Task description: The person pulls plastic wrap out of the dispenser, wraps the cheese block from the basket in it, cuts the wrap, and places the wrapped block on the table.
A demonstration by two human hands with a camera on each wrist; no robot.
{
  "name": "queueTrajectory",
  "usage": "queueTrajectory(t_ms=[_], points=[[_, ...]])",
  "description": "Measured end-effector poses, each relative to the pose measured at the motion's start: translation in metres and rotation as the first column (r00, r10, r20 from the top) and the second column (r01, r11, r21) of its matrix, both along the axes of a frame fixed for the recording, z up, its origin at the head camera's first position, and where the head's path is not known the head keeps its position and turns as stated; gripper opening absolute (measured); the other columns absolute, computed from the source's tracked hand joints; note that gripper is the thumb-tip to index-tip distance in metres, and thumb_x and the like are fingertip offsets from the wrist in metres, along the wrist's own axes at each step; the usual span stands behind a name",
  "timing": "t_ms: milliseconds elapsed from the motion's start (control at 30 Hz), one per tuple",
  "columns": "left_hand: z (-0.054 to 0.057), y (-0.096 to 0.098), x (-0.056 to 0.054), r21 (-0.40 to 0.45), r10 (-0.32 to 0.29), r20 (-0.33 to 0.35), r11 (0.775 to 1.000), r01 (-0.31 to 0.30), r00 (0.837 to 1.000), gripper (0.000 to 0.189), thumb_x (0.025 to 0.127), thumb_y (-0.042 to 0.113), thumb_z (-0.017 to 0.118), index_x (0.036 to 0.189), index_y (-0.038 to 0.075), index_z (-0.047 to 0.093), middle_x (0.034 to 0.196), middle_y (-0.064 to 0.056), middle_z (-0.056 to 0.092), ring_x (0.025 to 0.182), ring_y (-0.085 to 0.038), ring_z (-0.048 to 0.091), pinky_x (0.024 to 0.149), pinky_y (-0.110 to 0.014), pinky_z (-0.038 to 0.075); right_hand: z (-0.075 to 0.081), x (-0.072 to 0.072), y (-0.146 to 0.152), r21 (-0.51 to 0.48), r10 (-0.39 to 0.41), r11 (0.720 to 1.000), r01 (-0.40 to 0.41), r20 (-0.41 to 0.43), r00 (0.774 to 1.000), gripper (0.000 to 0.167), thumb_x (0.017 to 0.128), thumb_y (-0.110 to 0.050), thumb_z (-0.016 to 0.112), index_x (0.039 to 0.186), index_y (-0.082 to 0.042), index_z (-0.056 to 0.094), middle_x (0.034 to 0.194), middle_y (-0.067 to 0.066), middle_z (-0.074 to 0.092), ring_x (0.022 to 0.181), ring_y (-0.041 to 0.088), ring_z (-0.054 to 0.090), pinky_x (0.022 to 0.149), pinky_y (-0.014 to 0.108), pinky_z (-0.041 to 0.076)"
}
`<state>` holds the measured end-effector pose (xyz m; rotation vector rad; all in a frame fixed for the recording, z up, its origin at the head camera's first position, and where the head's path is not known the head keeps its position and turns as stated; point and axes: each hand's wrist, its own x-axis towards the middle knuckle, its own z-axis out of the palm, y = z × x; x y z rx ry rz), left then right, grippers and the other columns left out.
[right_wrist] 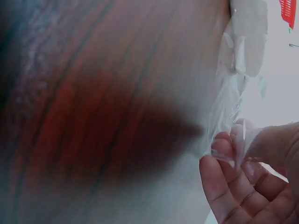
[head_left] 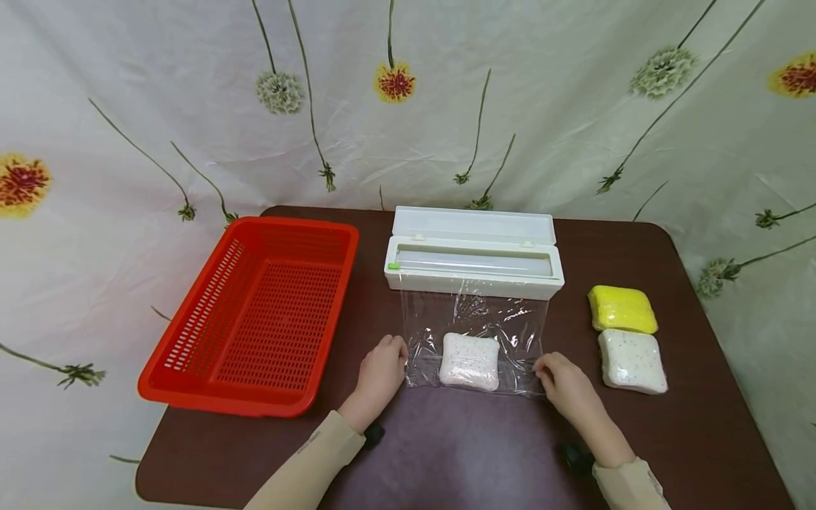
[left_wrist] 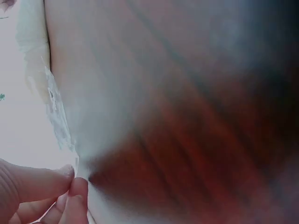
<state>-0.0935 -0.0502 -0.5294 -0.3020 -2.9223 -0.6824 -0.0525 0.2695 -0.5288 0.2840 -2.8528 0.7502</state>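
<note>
A clear sheet of cling film (head_left: pixel 427 319) stretches toward me from a white dispenser box (head_left: pixel 474 285) with its lid up and a roll inside. At the sheet's left edge, my left hand (head_left: pixel 381 368) pinches the film between thumb and fingers. My right hand (head_left: pixel 567 386) pinches the right near corner, and the right wrist view shows film between thumb (right_wrist: pixel 239 135) and fingers. Between the hands lies a white speckled, pillow-shaped block (head_left: pixel 470 361) within the sheet's outline. Whether the film passes over or under it, I cannot tell.
A red perforated basket (head_left: pixel 274 322) stands on the left of the dark brown table (head_left: pixel 707 425). On the right, a yellow block (head_left: pixel 621 309) touches a second white speckled block (head_left: pixel 632 360). A flowered cloth (head_left: pixel 433 142) hangs behind the table.
</note>
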Motion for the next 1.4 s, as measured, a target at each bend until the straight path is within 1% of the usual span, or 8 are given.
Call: queueTrajectory(t_ms=[333,500,700,867,1033,1167,1300,1400], points=[[0.0,-0.001,-0.001,-0.05,-0.023,0.011,0.998,0.023,1.0,0.007,0.082,0.003,0.072,0.085,0.01,0.073,0.078,-0.004,0.059,0.073,-0.026,0.064,0.061,-0.04,0.055,-0.001,0.0,-0.003,0.11,0.072,0.991,-0.069,-0.024,0.997,0.016,0.078,0.008,0.073,0.09,-0.003,0.077,0.084,0.003,0.059,0.078,0.02,0.059,0.067,0.034,0.052],[0.004,-0.004,0.005,-0.084,-0.071,-0.001,0.994,0.071,0.997,0.007,0.085,0.005,0.07,0.09,0.007,0.074,0.081,-0.006,0.06,0.077,-0.025,0.062,0.064,-0.04,0.055,0.001,0.004,-0.004,0.15,0.089,0.985,-0.084,-0.021,0.996,0.023,0.078,0.004,0.075,0.101,0.0,0.076,0.088,0.006,0.059,0.082,0.024,0.058,0.07,0.038,0.051],[0.013,-0.002,0.012,-0.136,-0.119,-0.089,0.985,0.106,0.989,0.008,0.087,0.008,0.07,0.094,0.007,0.072,0.089,-0.007,0.063,0.084,-0.025,0.06,0.068,-0.038,0.053,0.001,0.009,-0.006,0.102,0.036,0.995,-0.016,-0.193,0.981,0.023,0.075,0.006,0.076,0.097,0.001,0.074,0.089,0.009,0.063,0.083,0.027,0.059,0.069,0.04,0.053],[0.02,0.005,0.018,-0.128,-0.198,-0.159,0.976,0.179,0.967,0.015,0.086,0.007,0.071,0.101,0.007,0.072,0.097,-0.006,0.066,0.094,-0.025,0.062,0.076,-0.037,0.055,0.003,0.017,-0.015,0.104,0.053,0.994,-0.024,-0.29,0.956,0.023,0.071,0.006,0.079,0.093,0.0,0.074,0.09,0.008,0.066,0.084,0.025,0.061,0.069,0.038,0.054],[0.02,0.014,0.027,-0.085,-0.296,-0.078,0.953,0.29,0.952,0.032,0.088,0.007,0.07,0.119,0.002,0.065,0.115,-0.011,0.065,0.11,-0.028,0.062,0.089,-0.038,0.055,0.002,0.028,-0.03,0.133,0.126,0.987,-0.091,-0.284,0.95,0.029,0.07,0.004,0.082,0.098,0.003,0.074,0.097,0.011,0.07,0.091,0.027,0.066,0.077,0.039,0.057],[0.013,0.02,0.033,-0.098,-0.343,-0.004,0.935,0.341,0.939,0.042,0.089,0.009,0.07,0.128,-0.003,0.058,0.126,-0.015,0.061,0.119,-0.03,0.058,0.095,-0.037,0.053,-0.001,0.035,-0.037,0.157,0.134,0.982,-0.102,-0.209,0.969,0.038,0.071,-0.001,0.084,0.105,0.006,0.071,0.106,0.015,0.069,0.099,0.031,0.066,0.084,0.043,0.056],[0.007,0.023,0.038,-0.143,-0.341,0.033,0.929,0.342,0.94,0.049,0.086,0.011,0.074,0.128,-0.007,0.057,0.129,-0.018,0.058,0.122,-0.032,0.055,0.092,-0.036,0.055,-0.006,0.039,-0.039,0.169,0.112,0.981,-0.091,-0.12,0.986,0.043,0.072,-0.003,0.084,0.11,0.009,0.069,0.114,0.018,0.067,0.105,0.033,0.065,0.088,0.043,0.055],[0.004,0.023,0.038,-0.192,-0.325,0.041,0.925,0.327,0.945,0.049,0.084,0.01,0.074,0.127,-0.009,0.058,0.129,-0.02,0.057,0.122,-0.033,0.053,0.09,-0.034,0.056,-0.009,0.037,-0.036,0.161,0.114,0.982,-0.095,-0.113,0.987,0.043,0.07,0.0,0.085,0.109,0.01,0.069,0.115,0.017,0.067,0.105,0.032,0.065,0.087,0.041,0.055]])
